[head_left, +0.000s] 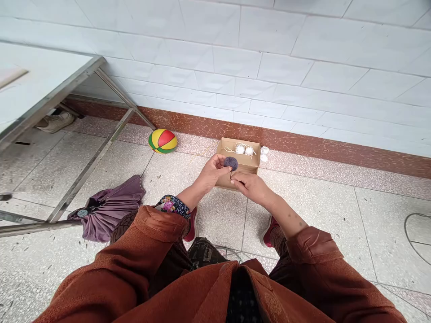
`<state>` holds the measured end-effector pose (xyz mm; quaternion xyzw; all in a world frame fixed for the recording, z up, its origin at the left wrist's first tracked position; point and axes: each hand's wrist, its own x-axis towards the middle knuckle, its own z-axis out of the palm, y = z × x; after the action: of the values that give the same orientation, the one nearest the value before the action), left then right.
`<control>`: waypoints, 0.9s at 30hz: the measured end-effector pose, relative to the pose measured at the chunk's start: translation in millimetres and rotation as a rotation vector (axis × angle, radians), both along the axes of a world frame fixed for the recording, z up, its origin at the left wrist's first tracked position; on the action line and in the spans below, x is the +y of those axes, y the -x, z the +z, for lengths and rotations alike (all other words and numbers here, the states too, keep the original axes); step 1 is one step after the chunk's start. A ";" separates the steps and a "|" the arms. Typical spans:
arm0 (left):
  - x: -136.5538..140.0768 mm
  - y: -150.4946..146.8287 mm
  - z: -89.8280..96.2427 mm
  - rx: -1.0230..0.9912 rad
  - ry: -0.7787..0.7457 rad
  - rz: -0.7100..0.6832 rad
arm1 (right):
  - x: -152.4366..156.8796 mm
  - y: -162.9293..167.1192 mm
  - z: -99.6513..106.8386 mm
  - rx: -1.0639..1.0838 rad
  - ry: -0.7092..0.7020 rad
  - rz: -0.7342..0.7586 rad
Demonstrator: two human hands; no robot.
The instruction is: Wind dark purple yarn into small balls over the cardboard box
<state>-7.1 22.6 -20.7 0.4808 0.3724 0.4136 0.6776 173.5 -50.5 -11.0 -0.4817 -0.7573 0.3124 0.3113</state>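
A small ball of dark grey-purple yarn (230,163) is held in my left hand (214,171), between thumb and fingers. From it a short strand runs down to my right hand (251,185), whose thumb and forefinger pinch it. Both hands are above an open cardboard box (224,146) on the floor by the wall. Inside the box's far part lie two white yarn balls (244,149) with loose ends. My hands hide some of the box's near part.
White bundles (264,153) lie just right of the box. A striped ball (163,141) rests left by the wall. Nearer are a folded purple umbrella (114,206) and a metal-framed table (50,96). A cable (409,229) loops on the right; a shoe (55,122) shows under the table.
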 end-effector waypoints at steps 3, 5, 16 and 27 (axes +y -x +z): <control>-1.5 -0.4 -2.0 0.121 -0.052 -0.033 | -1.1 -3.1 16.2 0.159 -0.015 0.031; -5.2 -0.5 -1.2 0.171 -0.083 -0.098 | 0.0 -9.3 25.6 0.273 -0.015 -0.062; -16.6 -7.6 11.9 -0.111 -0.098 -0.421 | 13.9 -23.0 0.1 0.149 0.027 -0.440; 0.7 -1.7 0.6 0.140 -0.132 -0.037 | 0.5 -8.1 21.3 0.250 0.116 -0.067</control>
<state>-5.4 23.4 -20.1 0.5589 0.3821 0.3901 0.6241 181.7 -50.0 10.4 -0.4814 -0.6766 0.4027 0.3851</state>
